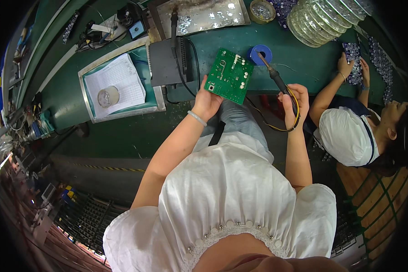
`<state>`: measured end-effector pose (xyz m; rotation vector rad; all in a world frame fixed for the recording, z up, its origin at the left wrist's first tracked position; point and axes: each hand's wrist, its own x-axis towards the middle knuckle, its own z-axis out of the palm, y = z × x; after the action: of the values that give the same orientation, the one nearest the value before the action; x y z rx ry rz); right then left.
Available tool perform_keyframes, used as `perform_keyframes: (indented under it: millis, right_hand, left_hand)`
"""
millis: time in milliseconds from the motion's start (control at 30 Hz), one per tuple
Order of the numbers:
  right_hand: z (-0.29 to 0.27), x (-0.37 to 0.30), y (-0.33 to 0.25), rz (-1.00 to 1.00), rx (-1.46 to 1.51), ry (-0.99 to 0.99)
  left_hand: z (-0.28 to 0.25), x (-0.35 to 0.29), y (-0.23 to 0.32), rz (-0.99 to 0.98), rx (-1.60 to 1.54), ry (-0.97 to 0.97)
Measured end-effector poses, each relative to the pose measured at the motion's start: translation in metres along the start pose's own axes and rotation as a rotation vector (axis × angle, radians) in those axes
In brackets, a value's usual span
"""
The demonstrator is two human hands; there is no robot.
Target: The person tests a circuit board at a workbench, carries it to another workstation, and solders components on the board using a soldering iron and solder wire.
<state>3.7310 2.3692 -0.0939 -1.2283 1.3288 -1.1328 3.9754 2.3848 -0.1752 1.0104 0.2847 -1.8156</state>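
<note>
My left hand (208,99) grips a green circuit board (229,77) by its near left corner, its fingers partly hidden under the board. Several pale solder spots or parts dot the board's face. In my right hand (295,105) is a soldering iron (278,80), held by its dark handle like a pen. Its metal tip points up and left, over a blue spool (261,55) of solder wire on the bench. A yellow and black cord runs from the iron past my wrist. The tip is apart from the board.
Left of the board stands a dark soldering station (170,63) with cables. Farther left, papers (115,81) and a small round container (108,97) lie in a framed panel. A metal tray (211,17) sits behind. A ribbed duct (324,20) hangs at the right. A co-worker (349,136) handles boards there.
</note>
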Motion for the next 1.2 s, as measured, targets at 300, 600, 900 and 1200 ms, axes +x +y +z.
perform_keyframes:
  millis: [300, 600, 900, 1200]
  right_hand:
    - [0.02, 0.006, 0.008, -0.101, -0.095, -0.103]
    - [0.042, 0.026, 0.011, -0.15, -0.317, -0.203]
    - [0.049, 0.042, 0.03, -0.241, -0.382, -0.167]
    - [0.052, 0.045, 0.033, -0.129, -0.242, -0.155]
  left_hand:
    - [-0.004, -0.052, 0.004, 0.158, 0.211, 0.053]
    - [-0.005, -0.084, 0.033, 0.257, 0.915, 0.149]
    - [0.031, -0.05, 0.091, 1.164, 1.703, 0.225]
    - [0.014, -0.08, 0.025, 0.477, 1.263, 0.318]
